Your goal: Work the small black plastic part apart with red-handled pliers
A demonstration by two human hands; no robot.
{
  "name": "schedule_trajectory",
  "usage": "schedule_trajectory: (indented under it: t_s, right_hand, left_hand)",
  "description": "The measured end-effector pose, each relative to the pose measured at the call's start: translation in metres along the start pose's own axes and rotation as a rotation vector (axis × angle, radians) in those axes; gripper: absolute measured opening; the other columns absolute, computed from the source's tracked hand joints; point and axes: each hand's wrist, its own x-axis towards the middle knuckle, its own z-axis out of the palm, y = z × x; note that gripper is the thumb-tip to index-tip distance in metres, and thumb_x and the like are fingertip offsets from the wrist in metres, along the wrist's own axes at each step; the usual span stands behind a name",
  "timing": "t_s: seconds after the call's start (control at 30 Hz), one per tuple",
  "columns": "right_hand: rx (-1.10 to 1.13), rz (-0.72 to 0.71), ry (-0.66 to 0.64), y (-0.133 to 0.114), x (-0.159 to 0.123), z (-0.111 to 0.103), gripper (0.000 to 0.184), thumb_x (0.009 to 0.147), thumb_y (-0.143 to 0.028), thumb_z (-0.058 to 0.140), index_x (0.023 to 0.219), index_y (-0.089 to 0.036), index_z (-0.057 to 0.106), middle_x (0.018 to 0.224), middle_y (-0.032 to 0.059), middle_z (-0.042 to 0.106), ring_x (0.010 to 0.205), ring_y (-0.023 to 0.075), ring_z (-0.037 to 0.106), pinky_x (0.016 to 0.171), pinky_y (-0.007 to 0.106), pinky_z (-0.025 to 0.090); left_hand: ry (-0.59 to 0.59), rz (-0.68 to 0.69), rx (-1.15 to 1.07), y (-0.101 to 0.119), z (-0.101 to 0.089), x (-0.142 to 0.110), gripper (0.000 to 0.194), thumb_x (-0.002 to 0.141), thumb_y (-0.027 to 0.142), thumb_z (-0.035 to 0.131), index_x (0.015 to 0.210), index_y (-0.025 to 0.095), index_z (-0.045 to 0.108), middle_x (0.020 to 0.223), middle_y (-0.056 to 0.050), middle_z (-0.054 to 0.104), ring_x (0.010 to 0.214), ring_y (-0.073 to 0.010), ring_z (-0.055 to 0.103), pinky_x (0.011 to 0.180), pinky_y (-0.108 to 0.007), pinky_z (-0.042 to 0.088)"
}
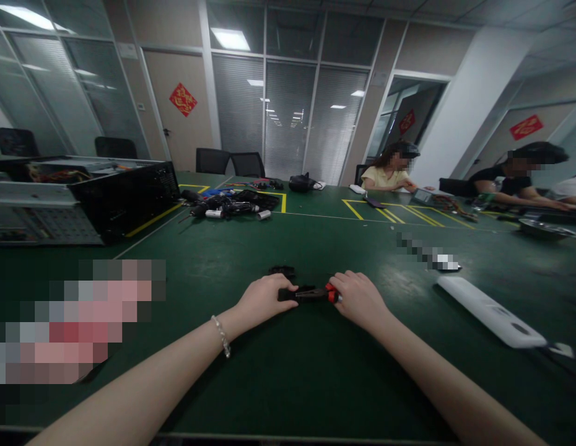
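My left hand (264, 298) and my right hand (357, 297) meet over the green table (288, 371), both closed on one small dark tool with a red end (311, 293). The left fingers wrap its black end, the right fingers pinch the red end. The tool lies low, at or just above the table top. A small black part (282, 271) lies on the table just behind my left hand. A bead bracelet sits on my left wrist.
An open black computer case (78, 198) stands at the left. A heap of tools and cables (232, 204) lies farther back. A white power strip (490, 311) lies to the right. Two other people work at the far right end of the table.
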Motion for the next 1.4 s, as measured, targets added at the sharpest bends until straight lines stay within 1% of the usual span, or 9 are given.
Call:
schedule_trajectory:
  t_s: [0.17,0.43,0.63,1.0,1.23,1.4]
  right_hand:
    - [0.004,0.001,0.000,-0.0003,0.0013,0.0011,0.025,0.066,-0.019,0.051,0.090,-0.018,0.058,0.089,0.0049,0.060,0.079,0.0180,0.049,0.069,0.030,0.034]
    - [0.003,0.007,-0.013,-0.0002,0.0010,0.0008,0.026,0.066,-0.019,0.051,0.091,-0.018,0.058,0.090,0.0050,0.060,0.079,0.0179,0.049,0.070,0.030,0.034]
    - [-0.015,0.001,-0.005,0.0001,0.0014,0.0023,0.023,0.066,-0.019,0.050,0.088,-0.018,0.058,0.088,0.0054,0.060,0.078,0.0183,0.049,0.069,0.030,0.033]
    - [0.004,0.005,-0.009,-0.0016,0.0010,-0.0005,0.025,0.066,-0.020,0.051,0.090,-0.018,0.058,0.088,0.0044,0.060,0.079,0.0178,0.049,0.070,0.030,0.035]
    - [0.001,0.014,-0.035,-0.0017,0.0009,-0.0043,0.027,0.067,-0.020,0.052,0.093,-0.018,0.057,0.091,0.0051,0.059,0.081,0.0180,0.050,0.071,0.030,0.035]
    - [0.001,0.007,-0.026,-0.0024,0.0007,-0.0027,0.026,0.066,-0.020,0.052,0.091,-0.018,0.057,0.090,0.0048,0.060,0.080,0.0180,0.050,0.071,0.030,0.035]
  left_hand:
    - [-0.012,-0.009,0.000,0.0004,-0.0005,0.0004,0.034,0.072,0.040,0.057,0.102,0.025,0.057,0.102,-0.001,0.056,0.082,-0.0172,0.054,0.066,-0.026,0.041]
    - [0.007,0.012,-0.011,-0.0025,0.0019,0.0006,0.032,0.072,0.041,0.056,0.101,0.027,0.057,0.101,0.001,0.057,0.080,-0.0168,0.054,0.063,-0.026,0.041]
    - [0.023,0.014,0.010,-0.0023,0.0028,0.0012,0.033,0.071,0.042,0.057,0.100,0.025,0.058,0.099,0.000,0.058,0.080,-0.0170,0.054,0.065,-0.025,0.041]
    - [-0.012,0.002,-0.003,0.0005,-0.0004,0.0004,0.034,0.072,0.041,0.056,0.102,0.026,0.057,0.100,0.000,0.057,0.080,-0.0162,0.054,0.065,-0.026,0.041]
    - [-0.006,0.005,-0.001,0.0018,-0.0011,0.0003,0.033,0.073,0.041,0.056,0.102,0.025,0.057,0.100,-0.001,0.057,0.081,-0.0169,0.054,0.067,-0.027,0.041]
    - [-0.010,0.000,-0.006,0.0007,-0.0007,0.0005,0.033,0.072,0.040,0.056,0.102,0.026,0.057,0.099,0.000,0.058,0.080,-0.0169,0.054,0.066,-0.027,0.041]
